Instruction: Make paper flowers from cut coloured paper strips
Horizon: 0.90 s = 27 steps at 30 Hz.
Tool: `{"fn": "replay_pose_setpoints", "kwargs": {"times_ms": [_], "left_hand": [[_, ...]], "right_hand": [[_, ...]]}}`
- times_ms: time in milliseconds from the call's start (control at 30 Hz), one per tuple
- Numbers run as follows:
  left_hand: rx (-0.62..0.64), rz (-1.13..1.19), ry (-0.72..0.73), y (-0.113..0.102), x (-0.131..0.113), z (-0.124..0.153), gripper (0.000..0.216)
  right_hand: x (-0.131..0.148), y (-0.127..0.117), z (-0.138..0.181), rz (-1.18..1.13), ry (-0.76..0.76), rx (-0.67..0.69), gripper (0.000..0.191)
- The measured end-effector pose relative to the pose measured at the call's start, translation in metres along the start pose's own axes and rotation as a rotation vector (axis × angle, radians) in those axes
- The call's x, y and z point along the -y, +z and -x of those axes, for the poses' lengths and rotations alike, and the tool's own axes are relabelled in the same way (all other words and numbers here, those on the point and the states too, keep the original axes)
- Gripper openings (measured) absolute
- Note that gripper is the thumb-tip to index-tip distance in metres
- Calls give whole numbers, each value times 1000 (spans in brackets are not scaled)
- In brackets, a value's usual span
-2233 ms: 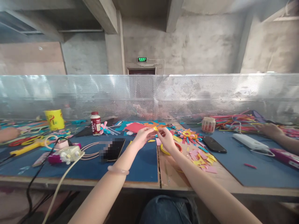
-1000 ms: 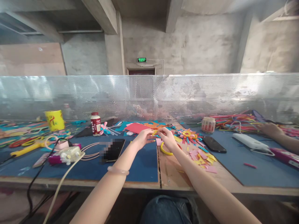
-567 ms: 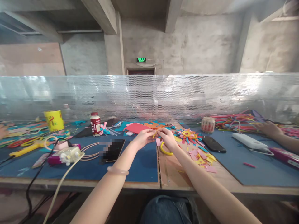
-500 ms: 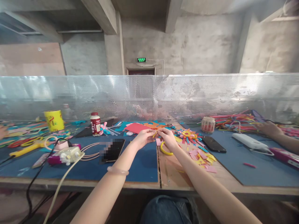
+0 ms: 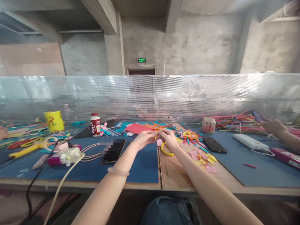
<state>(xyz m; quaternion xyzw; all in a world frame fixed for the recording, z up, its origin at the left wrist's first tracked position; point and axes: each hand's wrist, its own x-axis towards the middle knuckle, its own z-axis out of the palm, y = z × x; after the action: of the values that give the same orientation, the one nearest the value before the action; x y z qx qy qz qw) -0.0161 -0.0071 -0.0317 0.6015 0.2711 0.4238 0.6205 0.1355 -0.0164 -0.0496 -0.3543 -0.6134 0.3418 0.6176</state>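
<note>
Clock centred on the yellow paper piece (image 5: 156,135), 12 = away from the person. Paper's small, mostly hidden by fingers, held just above the table (image 5: 117,184). L hand (image 5: 143,139) comes in from 7, R hand (image 5: 168,138) from 5; tips nearly meet, both pinched on the paper, one each side. Exact fold/shape: can't tell. L wrist wears a pale bangle (image 5: 118,171).

Around the hands: red paper sheet (image 5: 137,128) at 10, nr L hand, lying w/ blue & orange paper. Paper flower (image 5: 187,135) (yellow, pink, blue, orange) at 3, near R hand. Yellow loop (image 5: 167,152) btwn 4 & 5, partly behind R forearm; can't tell what it belongs to. Pile of pink/yellow paper scraps (image 5: 202,157) at 4.

Further out: black smartphone (image 5: 214,145) btwn 3 & 4, on a blue mat (image 5: 264,173). 2nd phone (image 5: 116,150) at 8, part pixelated. Red/white Costa coffee bottle (image 5: 95,125) upright, btwn 9 & 10. Yellow glue gun (image 5: 27,150) at 9, well apart. Jar (image 5: 208,125) btwn 2 & 3, w/ bundle of coloured pipe cleaners (image 5: 236,120) just beyond. Co-worker's hand (image 5: 274,127) at 3, nr the bundle. Perforated metal screen (image 5: 182,97) spans 12.
</note>
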Motion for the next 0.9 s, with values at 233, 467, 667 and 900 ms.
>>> {"fn": "replay_pose_setpoints", "kwargs": {"times_ms": [233,467,667,900], "left_hand": [[22,-4,0,-1,-1,1,21],[26,-22,26,-4,3,-3,23],[4,-4,47,-6,5,-5,25],[18,-25,71,-6,6,-4,25]], "right_hand": [[8,0,3,-3,25,4,17],[6,0,2,-23,12,6,18],[11,-1,4,-73,42,28,25],[12,-1,3,3,47,29,28]]}}
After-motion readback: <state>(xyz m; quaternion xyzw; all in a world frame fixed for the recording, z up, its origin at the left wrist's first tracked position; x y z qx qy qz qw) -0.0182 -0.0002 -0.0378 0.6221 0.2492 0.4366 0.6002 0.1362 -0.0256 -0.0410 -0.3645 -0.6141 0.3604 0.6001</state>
